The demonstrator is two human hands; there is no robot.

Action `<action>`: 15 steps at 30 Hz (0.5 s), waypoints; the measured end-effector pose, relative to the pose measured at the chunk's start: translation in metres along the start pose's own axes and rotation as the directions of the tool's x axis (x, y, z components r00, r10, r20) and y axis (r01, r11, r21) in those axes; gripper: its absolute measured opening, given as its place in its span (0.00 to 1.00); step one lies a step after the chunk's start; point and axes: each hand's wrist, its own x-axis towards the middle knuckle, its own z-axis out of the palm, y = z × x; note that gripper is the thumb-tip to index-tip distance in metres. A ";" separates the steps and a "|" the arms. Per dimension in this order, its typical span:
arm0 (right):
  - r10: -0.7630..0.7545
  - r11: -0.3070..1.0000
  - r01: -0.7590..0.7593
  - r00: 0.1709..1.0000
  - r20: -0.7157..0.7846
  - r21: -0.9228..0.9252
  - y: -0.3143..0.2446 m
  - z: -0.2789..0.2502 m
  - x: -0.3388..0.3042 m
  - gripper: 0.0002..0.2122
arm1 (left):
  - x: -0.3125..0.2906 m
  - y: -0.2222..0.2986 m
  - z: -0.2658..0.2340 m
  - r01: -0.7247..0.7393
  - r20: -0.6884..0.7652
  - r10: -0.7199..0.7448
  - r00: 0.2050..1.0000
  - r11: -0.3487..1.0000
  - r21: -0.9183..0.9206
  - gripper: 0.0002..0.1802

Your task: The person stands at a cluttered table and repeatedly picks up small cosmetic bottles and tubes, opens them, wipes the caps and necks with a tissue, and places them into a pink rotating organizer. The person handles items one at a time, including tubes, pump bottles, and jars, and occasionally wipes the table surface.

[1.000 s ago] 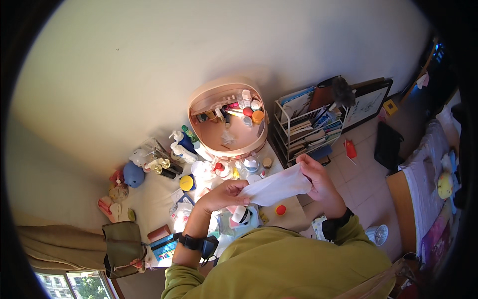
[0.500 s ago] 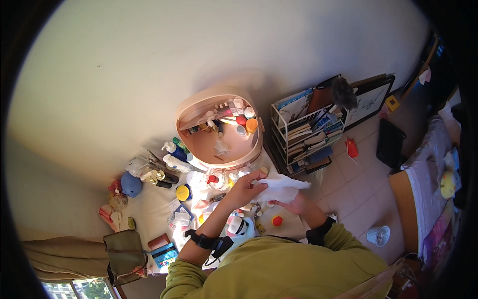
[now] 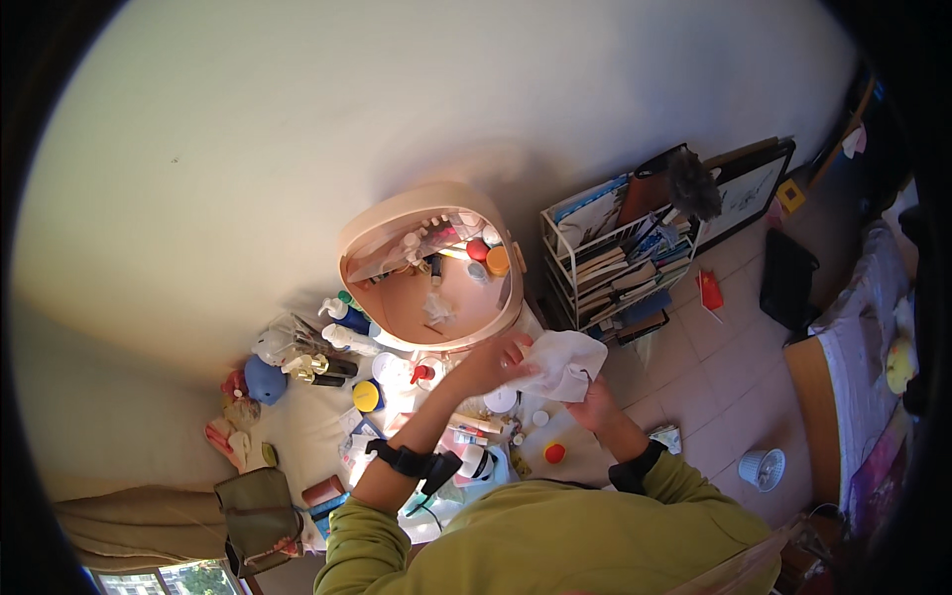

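Note:
A thin, crumpled white tissue [image 3: 573,359] is raised above the front right part of the dressing table, between my hands. My right hand [image 3: 596,405] pinches its lower right edge from below. At its left edge is my left hand [image 3: 488,365], fingers curled against the tissue and slightly blurred. Just beyond the left hand stands a beige cosmetics case [image 3: 349,288] with a see-through front and bottles and jars inside. Under my left forearm lie a red-topped bottle [image 3: 422,374] and a round white-lidded jar [image 3: 501,401]. A red and yellow round item [image 3: 553,452] sits close to my body.
Pump bottles [image 3: 345,315], a yellow-lidded jar [image 3: 367,397] and a blue round object [image 3: 266,381] crowd the table's left. An olive bag [image 3: 260,521] is at the near left. Right of the table stand a white book rack [image 3: 570,288] and a floor basket [image 3: 762,469].
The tissue has been turned up and spread, showing more of its face. My left hand has shifted slightly, and the right hand has moved to the tissue's lower right edge.

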 end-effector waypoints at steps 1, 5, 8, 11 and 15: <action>-0.033 0.998 0.033 0.999 -0.004 -0.051 -0.001 -0.003 0.001 0.17 | 0.007 -0.006 -0.014 -0.017 -0.081 0.011 0.997 0.997 -0.074 0.23; -0.017 0.992 0.021 0.999 -0.036 0.124 -0.007 -0.008 0.001 0.15 | 0.049 -0.041 -0.072 0.087 -0.626 0.209 0.751 0.908 0.409 0.31; -0.015 0.989 0.021 0.999 -0.045 0.145 -0.012 -0.010 -0.004 0.15 | 0.069 -0.073 -0.081 0.187 -0.574 0.166 0.802 0.843 0.505 0.35; -0.068 0.989 0.074 0.996 -0.052 0.125 -0.014 -0.013 -0.011 0.16 | 0.089 -0.096 -0.078 0.179 -0.563 0.073 0.823 0.908 0.379 0.38; -0.114 0.993 0.116 0.992 -0.053 0.034 -0.016 -0.023 -0.015 0.19 | 0.101 -0.113 -0.074 0.147 -0.596 0.047 0.802 0.951 0.273 0.36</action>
